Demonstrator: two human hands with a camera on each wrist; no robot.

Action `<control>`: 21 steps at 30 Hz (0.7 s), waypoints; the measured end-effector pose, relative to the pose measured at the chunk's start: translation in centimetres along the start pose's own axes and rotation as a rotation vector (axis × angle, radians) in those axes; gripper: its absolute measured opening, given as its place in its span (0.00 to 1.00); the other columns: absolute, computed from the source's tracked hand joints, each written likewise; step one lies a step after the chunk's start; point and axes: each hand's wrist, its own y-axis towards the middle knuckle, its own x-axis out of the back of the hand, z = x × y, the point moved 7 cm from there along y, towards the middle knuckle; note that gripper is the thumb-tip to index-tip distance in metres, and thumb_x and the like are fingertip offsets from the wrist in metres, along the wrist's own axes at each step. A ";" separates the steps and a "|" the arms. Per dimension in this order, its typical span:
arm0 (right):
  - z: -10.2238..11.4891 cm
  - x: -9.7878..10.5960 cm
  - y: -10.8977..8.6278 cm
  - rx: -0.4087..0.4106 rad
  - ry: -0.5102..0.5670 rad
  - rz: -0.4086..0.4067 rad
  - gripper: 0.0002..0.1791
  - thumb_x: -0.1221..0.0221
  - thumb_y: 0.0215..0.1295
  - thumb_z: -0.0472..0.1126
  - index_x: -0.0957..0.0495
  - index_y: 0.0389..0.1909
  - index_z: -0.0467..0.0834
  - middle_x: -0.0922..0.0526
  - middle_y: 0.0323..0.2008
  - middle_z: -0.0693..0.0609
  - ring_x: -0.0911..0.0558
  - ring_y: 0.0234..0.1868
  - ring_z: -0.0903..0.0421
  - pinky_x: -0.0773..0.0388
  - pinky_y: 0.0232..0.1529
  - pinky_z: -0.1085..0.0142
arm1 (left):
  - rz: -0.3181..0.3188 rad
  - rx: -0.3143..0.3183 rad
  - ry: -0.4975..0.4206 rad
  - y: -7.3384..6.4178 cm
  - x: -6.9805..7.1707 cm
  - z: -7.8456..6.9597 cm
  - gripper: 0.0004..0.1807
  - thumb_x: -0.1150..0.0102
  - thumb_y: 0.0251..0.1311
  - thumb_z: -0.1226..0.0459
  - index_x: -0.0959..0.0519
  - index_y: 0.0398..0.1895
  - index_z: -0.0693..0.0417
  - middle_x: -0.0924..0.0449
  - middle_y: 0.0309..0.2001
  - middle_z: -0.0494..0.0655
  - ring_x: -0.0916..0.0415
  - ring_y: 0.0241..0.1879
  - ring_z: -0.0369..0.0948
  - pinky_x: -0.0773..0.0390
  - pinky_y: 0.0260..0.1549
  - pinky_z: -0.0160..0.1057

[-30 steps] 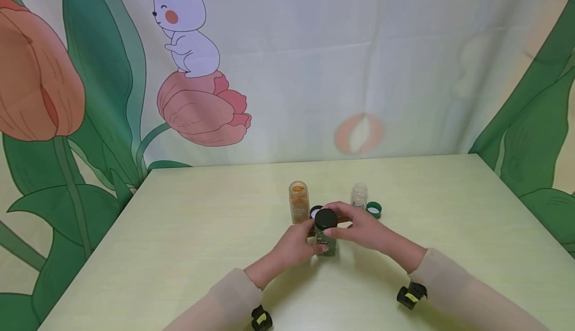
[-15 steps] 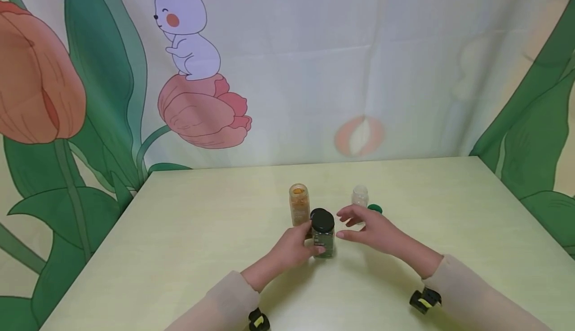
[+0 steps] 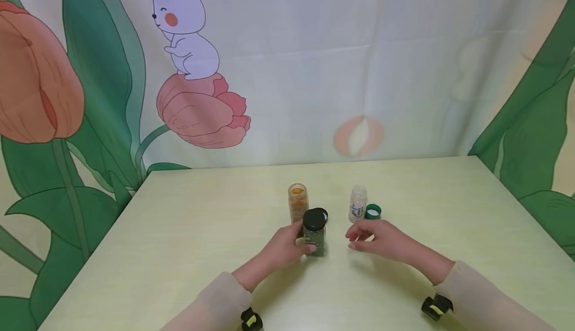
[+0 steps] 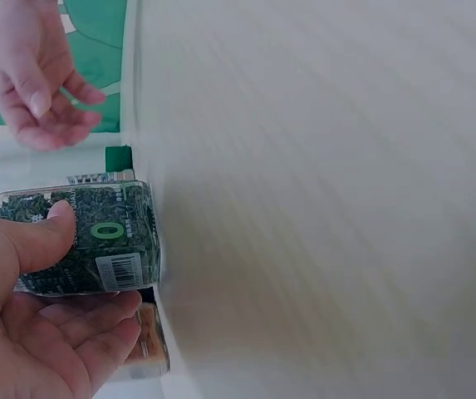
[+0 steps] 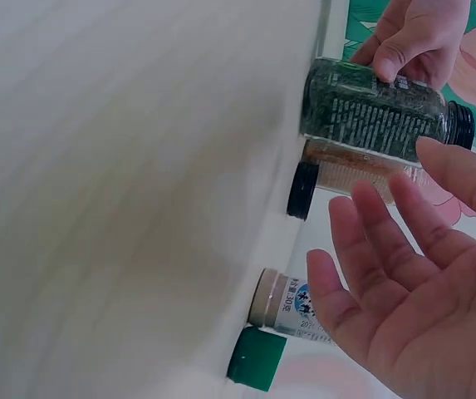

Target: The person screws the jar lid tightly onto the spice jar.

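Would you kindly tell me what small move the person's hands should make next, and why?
I would probably have the right hand pick up the green cap: that hand holds nothing, and the cap lies beside the uncapped small jar. The left hand holds the herb jar, whose black lid is already on.

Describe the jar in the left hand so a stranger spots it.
Over the pale table, find the left hand. It grips a jar of dark green flakes. Unlike the orange-filled jar and the clear bottle, both open, this one wears a black lid.
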 end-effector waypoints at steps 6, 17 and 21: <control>-0.1 -0.3 -0.4 0.016 -0.001 0.037 0.13 0.36 0.70 0.42 0.18 0.49 0.38 0.11 0.42 0.50 0.16 0.44 0.60 0.19 0.45 0.72 | -0.001 0.023 0.000 -0.3 0.7 0.7 0.26 0.35 0.65 0.69 0.28 0.65 0.66 0.23 0.65 0.69 0.24 0.65 0.64 0.26 0.67 0.61; -0.4 -0.5 -0.6 0.006 -0.001 0.068 0.13 0.37 0.70 0.41 0.18 0.49 0.38 0.11 0.41 0.51 0.17 0.44 0.61 0.20 0.44 0.72 | -0.017 0.036 0.008 -0.7 2.0 2.3 0.25 0.34 0.65 0.69 0.27 0.64 0.66 0.22 0.63 0.68 0.24 0.65 0.64 0.24 0.65 0.60; -0.4 -0.5 -0.6 -0.002 -0.007 0.082 0.12 0.37 0.71 0.41 0.18 0.49 0.38 0.11 0.41 0.51 0.17 0.45 0.60 0.21 0.44 0.72 | -0.028 0.037 0.021 -0.9 2.9 2.9 0.25 0.34 0.64 0.69 0.26 0.63 0.67 0.21 0.63 0.68 0.23 0.64 0.63 0.23 0.64 0.59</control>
